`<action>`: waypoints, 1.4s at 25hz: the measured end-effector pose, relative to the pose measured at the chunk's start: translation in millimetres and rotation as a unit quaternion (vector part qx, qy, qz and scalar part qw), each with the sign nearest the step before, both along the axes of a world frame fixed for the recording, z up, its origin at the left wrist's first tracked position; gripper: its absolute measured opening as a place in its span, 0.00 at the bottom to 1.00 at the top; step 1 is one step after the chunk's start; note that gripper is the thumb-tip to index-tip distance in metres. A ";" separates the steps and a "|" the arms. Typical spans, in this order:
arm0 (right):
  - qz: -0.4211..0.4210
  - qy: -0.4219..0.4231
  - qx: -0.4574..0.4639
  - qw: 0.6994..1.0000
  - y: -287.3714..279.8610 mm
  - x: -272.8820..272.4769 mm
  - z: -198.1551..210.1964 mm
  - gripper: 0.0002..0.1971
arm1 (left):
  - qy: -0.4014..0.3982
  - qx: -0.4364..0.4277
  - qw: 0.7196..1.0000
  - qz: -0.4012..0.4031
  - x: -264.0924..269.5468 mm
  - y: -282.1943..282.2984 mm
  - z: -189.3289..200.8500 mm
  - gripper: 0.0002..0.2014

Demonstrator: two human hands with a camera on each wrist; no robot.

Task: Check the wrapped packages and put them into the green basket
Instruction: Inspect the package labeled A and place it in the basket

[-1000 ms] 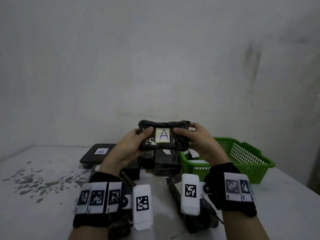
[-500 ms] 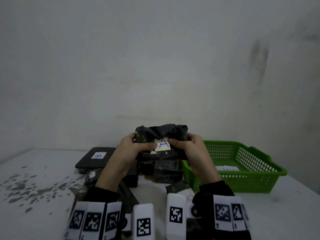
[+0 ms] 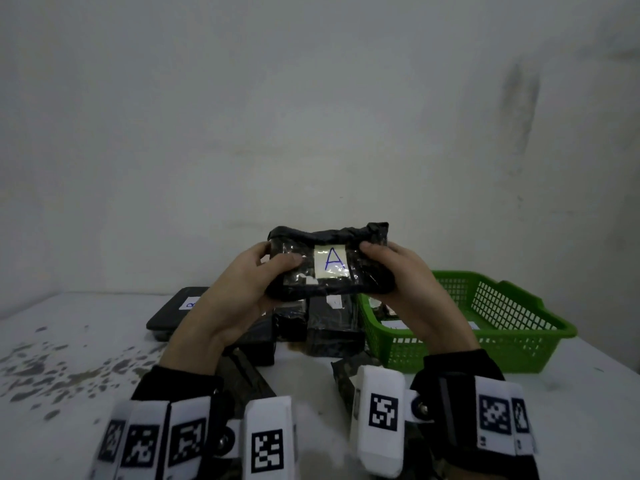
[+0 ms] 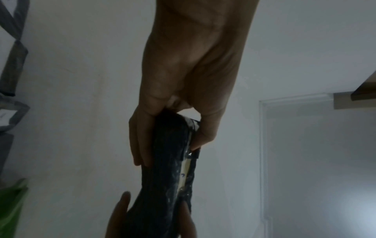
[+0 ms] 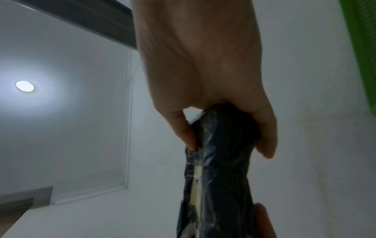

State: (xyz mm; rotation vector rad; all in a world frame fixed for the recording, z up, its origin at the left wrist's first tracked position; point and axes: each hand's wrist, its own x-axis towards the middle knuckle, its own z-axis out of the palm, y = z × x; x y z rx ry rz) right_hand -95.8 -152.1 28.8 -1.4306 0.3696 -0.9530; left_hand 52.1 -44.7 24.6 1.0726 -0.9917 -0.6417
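Both hands hold up a black plastic-wrapped package (image 3: pixel 363 275) with a white label marked "A", lifted above the table in front of the wall. My left hand (image 3: pixel 242 289) grips its left end, thumb on the front face. My right hand (image 3: pixel 401 271) grips its right end the same way. In the left wrist view the package (image 4: pixel 168 161) is pinched between thumb and fingers, and the right wrist view shows the package (image 5: pixel 223 153) seen edge-on. The green basket (image 3: pixel 502 306) stands on the table at the right, below my right hand, with white-labelled items inside.
Several more black wrapped packages (image 3: pixel 332 323) are piled on the white table (image 3: pixel 86 393) under my hands. A flat one with a "B" label (image 3: pixel 173 310) lies further left. Dark specks stain the table's left side. The wall stands close behind.
The package was squeezed and tilted half a second ago, partly hiding the label. Now it is raised again and turned flat toward me, with the "A" fully showing.
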 end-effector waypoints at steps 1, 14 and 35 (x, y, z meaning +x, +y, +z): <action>-0.023 0.014 -0.021 0.999 -0.8 0.3 -0.1 0.08 | -0.009 0.000 1.000 -0.007 0.4 1.9 0.2 0.07; -0.061 0.085 -0.047 0.993 5.1 8.6 -1.3 0.10 | 0.002 0.005 1.000 0.025 6.6 4.8 -0.4 0.09; -0.022 0.061 -0.010 0.998 -1.5 2.7 -1.8 0.10 | -0.042 0.059 0.995 0.075 7.1 -2.5 -2.3 0.05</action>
